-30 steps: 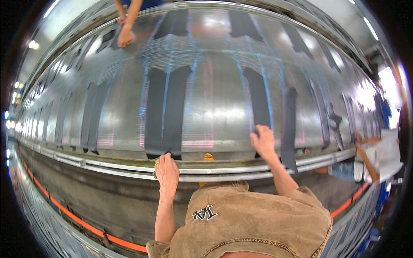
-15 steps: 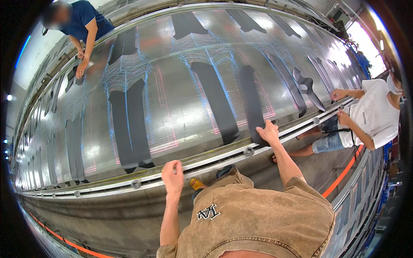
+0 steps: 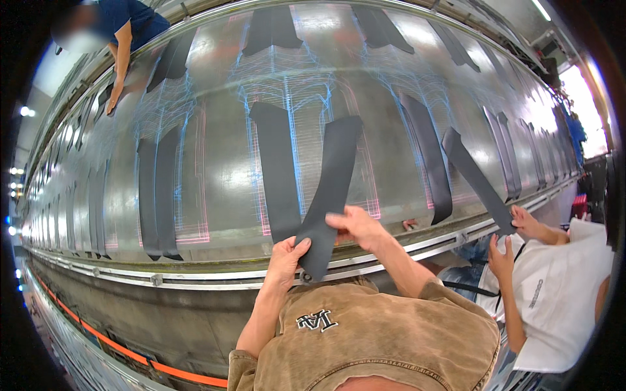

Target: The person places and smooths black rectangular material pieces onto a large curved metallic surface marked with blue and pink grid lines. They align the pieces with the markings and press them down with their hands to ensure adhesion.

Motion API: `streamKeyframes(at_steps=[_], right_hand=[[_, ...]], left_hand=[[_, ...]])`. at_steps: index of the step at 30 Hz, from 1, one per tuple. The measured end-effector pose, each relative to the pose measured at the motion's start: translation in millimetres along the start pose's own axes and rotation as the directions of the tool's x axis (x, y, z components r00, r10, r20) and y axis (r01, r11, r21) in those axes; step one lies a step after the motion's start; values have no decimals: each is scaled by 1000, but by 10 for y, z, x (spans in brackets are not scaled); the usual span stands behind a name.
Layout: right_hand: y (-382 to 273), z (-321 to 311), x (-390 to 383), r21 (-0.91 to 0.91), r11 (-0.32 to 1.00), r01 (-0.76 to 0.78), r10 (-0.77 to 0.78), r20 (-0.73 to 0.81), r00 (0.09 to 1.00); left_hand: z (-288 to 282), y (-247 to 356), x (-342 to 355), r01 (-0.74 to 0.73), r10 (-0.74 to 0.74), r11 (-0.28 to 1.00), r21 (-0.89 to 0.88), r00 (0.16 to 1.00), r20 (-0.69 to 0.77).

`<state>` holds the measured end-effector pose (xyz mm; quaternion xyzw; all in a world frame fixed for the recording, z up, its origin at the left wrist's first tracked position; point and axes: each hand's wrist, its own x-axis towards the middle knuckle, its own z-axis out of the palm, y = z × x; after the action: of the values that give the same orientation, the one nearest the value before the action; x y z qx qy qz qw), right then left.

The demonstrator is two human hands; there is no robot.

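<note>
Left hand (image 3: pixel 285 264): gripping the dark strip (image 3: pixel 334 176) at its near end, left side, thumb on top. Right hand (image 3: pixel 360 228): on the strip's right edge a bit farther up, one digit over the top face; can't tell if it's closed on it.

Strip position: near edge of the table (image 3: pixel 225 169), near end sticking out past that edge over the rail (image 3: pixel 163 281). Slanted, far end leaning right, between blue lines (image 3: pixel 293 150) and pink lines (image 3: pixel 375 215). Can't tell how much of it touches the table.

Flat strip (image 3: pixel 274 169) just left, lying lengthwise toward the near edge; its near end is partly behind the left hand and strip. Another pair (image 3: pixel 149 202) farther left, near ends at the near edge.

Right side, near edge: co-worker in a white shirt (image 3: pixel 554 293) has one hand on a slanted strip (image 3: pixel 479 179), other hand raised beside it. Far edge, left: co-worker in dark blue (image 3: pixel 140 23), hand down at the table.
</note>
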<state>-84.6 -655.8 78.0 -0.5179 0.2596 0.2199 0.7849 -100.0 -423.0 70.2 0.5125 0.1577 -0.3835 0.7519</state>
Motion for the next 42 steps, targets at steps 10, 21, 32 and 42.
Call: streamKeyframes(at_steps=[10, 21, 32, 42], right_hand=[[-933, -800, 1920, -8, 962, 272, -264, -274, 925], [-1664, -613, 2624, -147, 949, 277, -296, -123, 947], [-1866, -468, 2995, -555, 805, 209, -348, -157, 924], [-1846, -416, 3113, -566, 791, 232, -418, -222, 881]], left_hand=[[176, -90, -193, -92, 94, 984, 153, 996, -5], [54, -617, 505, -65, 203, 924, 378, 919, -337], [113, -726, 596, -72, 149, 984, 163, 837, -527], [253, -472, 565, 47, 53, 984, 173, 846, -531]])
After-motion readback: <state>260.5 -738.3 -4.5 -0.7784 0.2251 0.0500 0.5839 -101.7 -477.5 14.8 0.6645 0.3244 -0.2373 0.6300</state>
